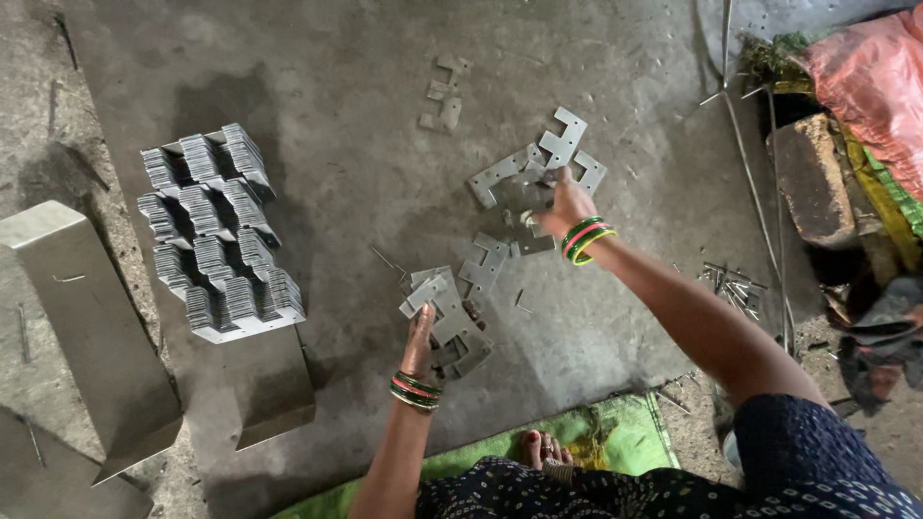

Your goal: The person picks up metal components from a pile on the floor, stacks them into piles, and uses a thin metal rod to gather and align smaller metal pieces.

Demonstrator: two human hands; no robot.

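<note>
A tall stack of stamped metal plates [219,231] is sitting on a folded steel sheet [274,389] at the left, with a bent metal channel [82,317] lying beside it. Three small brackets [444,93] are resting apart on the grey floor [356,163]. A green mat [577,437] is spreading underfoot, loose nails [731,284] are lying nearby, and a brick [812,178] is leaning by a pink sack [870,82].

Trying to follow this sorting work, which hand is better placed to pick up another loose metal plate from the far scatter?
The right hand: it already reaches over the scattered flat plates. The left hand is occupied, holding a bunch of plates nearer the body.
</note>
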